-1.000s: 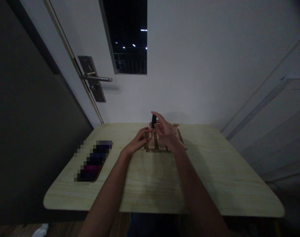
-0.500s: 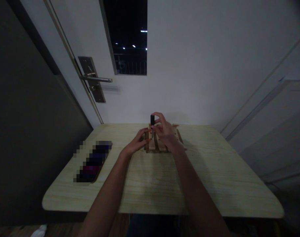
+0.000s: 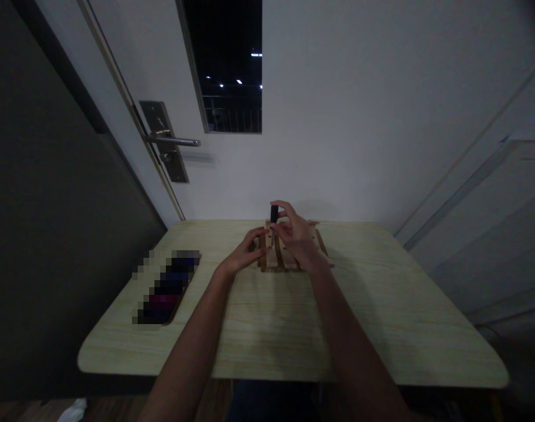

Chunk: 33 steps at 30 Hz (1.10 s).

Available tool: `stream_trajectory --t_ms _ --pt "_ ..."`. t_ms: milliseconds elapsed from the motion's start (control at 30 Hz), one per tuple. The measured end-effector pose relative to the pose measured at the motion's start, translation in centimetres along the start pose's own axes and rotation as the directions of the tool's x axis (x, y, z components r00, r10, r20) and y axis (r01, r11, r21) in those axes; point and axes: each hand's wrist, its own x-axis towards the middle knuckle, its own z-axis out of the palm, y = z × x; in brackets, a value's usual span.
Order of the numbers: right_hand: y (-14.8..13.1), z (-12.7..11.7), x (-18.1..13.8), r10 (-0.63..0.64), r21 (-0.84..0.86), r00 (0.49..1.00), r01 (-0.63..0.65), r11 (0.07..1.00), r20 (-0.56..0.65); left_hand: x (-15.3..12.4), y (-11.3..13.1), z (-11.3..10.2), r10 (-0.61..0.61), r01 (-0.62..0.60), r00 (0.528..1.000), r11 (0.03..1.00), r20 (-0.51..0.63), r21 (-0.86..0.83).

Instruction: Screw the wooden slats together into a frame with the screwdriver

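Observation:
My right hand [image 3: 299,239] pinches a screwdriver [image 3: 274,214] by its black handle. The tool stands nearly upright, and its metal shaft points down at a slatted wooden piece [image 3: 271,259] with small dark holes or screws. Whether the tip sits in a screw is too small to tell. My left hand [image 3: 241,257] grips the left end of the wooden piece, fingers and thumb spread along its edge. Behind my right hand, part of the slats is hidden.
The wooden piece rests on a pale wood-grain table [image 3: 267,328] against a white door [image 3: 359,117]. A metal door handle [image 3: 175,141] juts out at upper left. On the table's left lies a flat dark phone-like object [image 3: 168,290], blurred by pixels.
The screwdriver's handle has tilted slightly to the right with my right hand. My left hand and the wooden piece stay almost where they were.

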Motion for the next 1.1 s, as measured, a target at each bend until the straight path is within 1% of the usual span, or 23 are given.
stream_trajectory --t_ms 133,300,767,933,1100 --pt "-0.1 0.0 -0.1 0.023 0.024 1.0 -0.023 0.999 0.012 0.0 0.1 0.0 0.0 0.0 1.0 1.0 -0.001 0.003" --pt "0.3 -0.1 -0.2 0.017 0.035 1.0 -0.018 0.999 0.025 0.0 0.3 0.1 -0.008 0.008 1.0 1.0 -0.012 0.004" --pt "0.5 0.2 0.0 0.019 0.058 1.0 -0.019 0.998 0.012 0.1 -0.1 -0.1 0.024 -0.024 1.0 1.0 -0.004 0.007" --pt "0.7 0.2 0.1 -0.014 0.017 1.0 0.014 1.0 0.021 0.1 -0.7 -0.1 0.011 -0.011 1.0 1.0 -0.005 -0.003" --pt "1.0 0.4 0.4 -0.038 0.01 0.999 0.038 0.999 0.017 0.1 -1.2 -0.2 0.034 -0.034 0.999 0.999 -0.004 -0.027"
